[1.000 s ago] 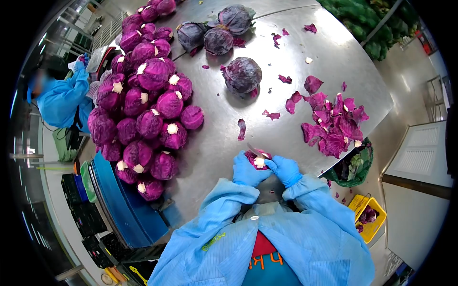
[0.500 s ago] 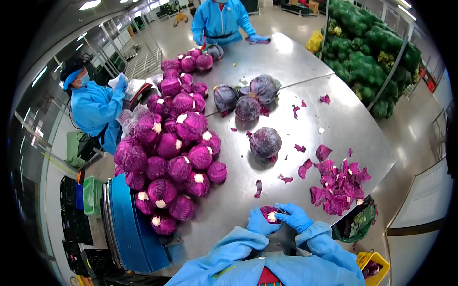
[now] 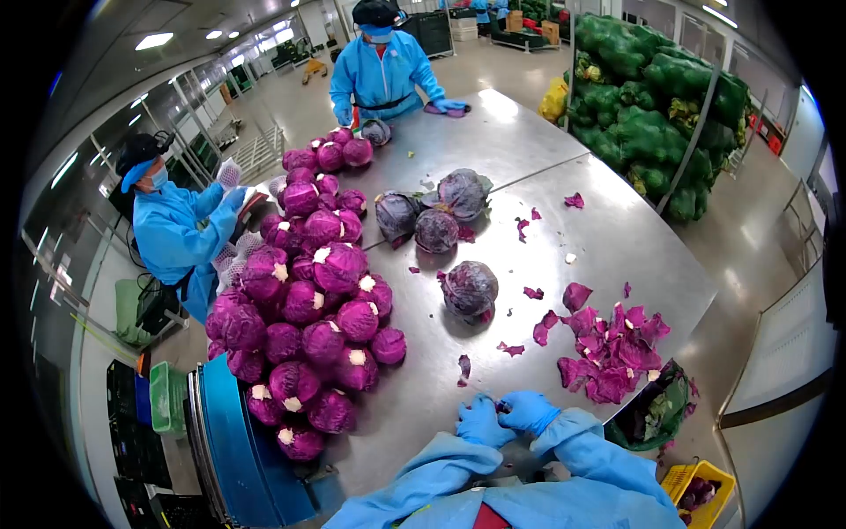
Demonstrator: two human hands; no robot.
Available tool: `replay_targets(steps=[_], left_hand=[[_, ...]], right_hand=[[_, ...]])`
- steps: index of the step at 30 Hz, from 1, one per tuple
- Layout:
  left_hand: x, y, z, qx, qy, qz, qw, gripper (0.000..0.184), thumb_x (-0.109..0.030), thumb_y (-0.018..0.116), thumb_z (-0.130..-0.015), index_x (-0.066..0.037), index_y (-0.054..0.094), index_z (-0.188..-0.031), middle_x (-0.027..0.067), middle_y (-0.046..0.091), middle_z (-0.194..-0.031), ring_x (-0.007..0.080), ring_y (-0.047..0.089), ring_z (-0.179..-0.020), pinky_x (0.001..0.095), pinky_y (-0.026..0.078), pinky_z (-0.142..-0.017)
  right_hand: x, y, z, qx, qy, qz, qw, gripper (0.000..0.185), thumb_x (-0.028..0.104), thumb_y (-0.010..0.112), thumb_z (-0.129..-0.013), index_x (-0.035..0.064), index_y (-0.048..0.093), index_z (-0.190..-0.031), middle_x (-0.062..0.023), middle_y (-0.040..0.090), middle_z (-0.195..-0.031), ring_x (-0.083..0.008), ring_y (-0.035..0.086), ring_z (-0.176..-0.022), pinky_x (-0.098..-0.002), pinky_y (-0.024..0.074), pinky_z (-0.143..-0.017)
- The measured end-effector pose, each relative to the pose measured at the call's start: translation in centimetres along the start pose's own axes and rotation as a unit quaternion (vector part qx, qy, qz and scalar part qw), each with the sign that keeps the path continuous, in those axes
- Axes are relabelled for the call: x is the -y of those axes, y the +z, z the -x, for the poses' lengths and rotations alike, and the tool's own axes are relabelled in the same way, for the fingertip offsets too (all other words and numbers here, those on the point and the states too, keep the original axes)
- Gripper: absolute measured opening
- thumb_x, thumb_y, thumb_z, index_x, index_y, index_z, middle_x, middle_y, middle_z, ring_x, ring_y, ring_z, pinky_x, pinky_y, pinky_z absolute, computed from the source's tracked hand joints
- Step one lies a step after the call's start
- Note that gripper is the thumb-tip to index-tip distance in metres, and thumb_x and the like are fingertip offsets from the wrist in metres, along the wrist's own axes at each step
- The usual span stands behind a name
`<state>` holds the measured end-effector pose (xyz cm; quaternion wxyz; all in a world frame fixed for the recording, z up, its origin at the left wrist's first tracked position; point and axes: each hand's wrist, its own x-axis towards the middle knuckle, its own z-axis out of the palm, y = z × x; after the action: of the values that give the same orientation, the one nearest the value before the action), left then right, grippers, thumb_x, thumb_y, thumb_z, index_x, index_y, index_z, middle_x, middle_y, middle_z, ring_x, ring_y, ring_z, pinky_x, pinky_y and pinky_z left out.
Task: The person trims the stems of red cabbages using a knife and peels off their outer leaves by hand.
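My left hand [image 3: 483, 421], in a blue glove, is curled at the table's near edge. Its fingers wrap round a red cabbage [image 3: 502, 407], of which only a small dark purple bit shows between the hands. Close against it on the right is my right hand [image 3: 527, 412], also gloved, with fingers bent and closed. What the right fingers hold is hidden. Beyond the hands a dark, unpeeled red cabbage [image 3: 470, 288] sits on the steel table. To the right lies a heap of torn purple leaves [image 3: 617, 348].
Peeled red cabbages [image 3: 322, 339] are piled along the left beside a blue bin [image 3: 242, 441]. More dark cabbages [image 3: 436, 231] stand farther back. Two co-workers in blue work at the far end [image 3: 381, 75] and left [image 3: 176, 225]. A yellow crate [image 3: 696, 494] is at lower right.
The view has shifted, so the table and piles appear farther left. My hands have turned, and the cabbage with its white stem end, visible between them before, is now mostly covered.
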<state>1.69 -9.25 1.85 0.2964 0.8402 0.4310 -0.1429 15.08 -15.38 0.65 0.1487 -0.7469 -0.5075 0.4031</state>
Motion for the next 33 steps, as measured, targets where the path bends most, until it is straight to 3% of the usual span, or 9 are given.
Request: replay_targets(steps=[7, 15, 20, 24, 27, 28, 30, 32, 33], left_hand=[[-1.5, 1.4, -1.4, -0.029, -0.028, -0.122, 0.992, 0.049, -0.042, 0.063, -0.079, -0.016, 0.059, -0.120, 0.0029, 0.053, -0.127, 0.0340, 0.039, -0.126, 0.0524, 0.041, -0.093], [-1.7, 1.1, 0.0, -0.106, -0.003, -0.102, 0.989, 0.060, -0.044, 0.074, -0.067, -0.014, 0.055, -0.116, 0.0058, 0.053, -0.121, 0.0323, 0.046, -0.115, 0.0460, 0.045, -0.089], [3.3, 2.9, 1.9, -0.254, 0.209, 0.053, 0.943, 0.077, -0.036, 0.085, -0.056, -0.009, 0.051, -0.121, 0.0148, 0.050, -0.127, 0.0349, 0.047, -0.117, 0.0460, 0.039, -0.099], [7.2, 2.6, 1.6, -0.250, 0.214, 0.213, 0.920, 0.083, -0.033, 0.087, -0.055, -0.009, 0.049, -0.125, 0.0144, 0.049, -0.128, 0.0352, 0.046, -0.118, 0.0447, 0.039, -0.101], [8.6, 2.6, 1.1, -0.251, 0.222, 0.237, 0.912, 0.086, -0.034, 0.088, -0.055, -0.010, 0.049, -0.128, 0.0169, 0.048, -0.130, 0.0349, 0.046, -0.121, 0.0439, 0.040, -0.102], [8.6, 2.4, 1.1, -0.247, 0.228, 0.218, 0.916, 0.086, -0.035, 0.088, -0.055, -0.010, 0.049, -0.128, 0.0172, 0.049, -0.130, 0.0351, 0.046, -0.120, 0.0439, 0.040, -0.102], [8.5, 2.1, 1.3, -0.239, 0.238, 0.181, 0.924, 0.087, -0.035, 0.088, -0.055, -0.010, 0.050, -0.128, 0.0180, 0.049, -0.130, 0.0354, 0.047, -0.120, 0.0441, 0.040, -0.102], [9.2, 2.8, 1.2, -0.231, 0.247, 0.221, 0.915, 0.087, -0.038, 0.088, -0.054, -0.010, 0.050, -0.127, 0.0184, 0.050, -0.128, 0.0366, 0.048, -0.119, 0.0448, 0.041, -0.101], [9.6, 3.1, 1.1, -0.228, 0.259, 0.237, 0.908, 0.086, -0.039, 0.088, -0.054, -0.010, 0.051, -0.126, 0.0186, 0.050, -0.128, 0.0368, 0.048, -0.119, 0.0450, 0.041, -0.101]], right_hand=[[-0.5, 1.2, 0.0, -0.043, 0.040, 0.019, 0.998, 0.031, 0.039, 0.060, -0.076, 0.0097, 0.068, -0.085, -0.0179, 0.066, -0.084, -0.0379, 0.063, -0.080, -0.0457, 0.0503, -0.072], [-2.8, 1.6, 0.2, -0.127, 0.019, 0.026, 0.991, 0.028, 0.033, 0.059, -0.077, 0.0080, 0.071, -0.084, -0.0186, 0.066, -0.080, -0.0381, 0.064, -0.076, -0.0459, 0.0511, -0.072], [-12.6, 2.8, 0.1, -0.249, 0.110, -0.001, 0.962, 0.025, 0.028, 0.060, -0.076, 0.0073, 0.070, -0.087, -0.0192, 0.066, -0.086, -0.0375, 0.064, -0.080, -0.0462, 0.0508, -0.075], [-14.6, -2.5, 4.2, -0.358, 0.200, 0.113, 0.905, 0.039, 0.019, 0.060, -0.082, 0.0143, 0.060, -0.121, -0.0142, 0.065, -0.090, -0.0327, 0.064, -0.079, -0.0427, 0.0509, -0.071], [-11.9, -3.6, 5.3, -0.445, 0.138, 0.112, 0.878, 0.044, 0.013, 0.061, -0.087, 0.0180, 0.054, -0.130, -0.0089, 0.058, -0.083, -0.0226, 0.061, -0.071, -0.0329, 0.0506, -0.065], [-11.5, -2.4, 4.6, -0.474, 0.049, -0.022, 0.879, 0.037, 0.013, 0.062, -0.088, 0.0166, 0.059, -0.125, -0.0075, 0.060, -0.083, -0.0183, 0.061, -0.071, -0.0305, 0.0502, -0.065], [-7.1, -0.8, 3.8, -0.298, 0.040, -0.253, 0.919, 0.027, 0.017, 0.066, -0.087, 0.0127, 0.067, -0.113, -0.0057, 0.065, -0.088, -0.0150, 0.063, -0.075, -0.0280, 0.0509, -0.069], [-5.6, 2.7, 1.2, -0.204, -0.009, -0.247, 0.947, 0.034, 0.027, 0.070, -0.085, 0.0129, 0.067, -0.116, -0.0066, 0.069, -0.103, -0.0140, 0.063, -0.085, -0.0277, 0.0509, -0.077], [-3.8, 3.2, 0.2, -0.111, 0.017, -0.362, 0.926, 0.034, 0.019, 0.071, -0.084, 0.0076, 0.066, -0.116, -0.0038, 0.069, -0.107, -0.0116, 0.062, -0.095, -0.0270, 0.0495, -0.083]])
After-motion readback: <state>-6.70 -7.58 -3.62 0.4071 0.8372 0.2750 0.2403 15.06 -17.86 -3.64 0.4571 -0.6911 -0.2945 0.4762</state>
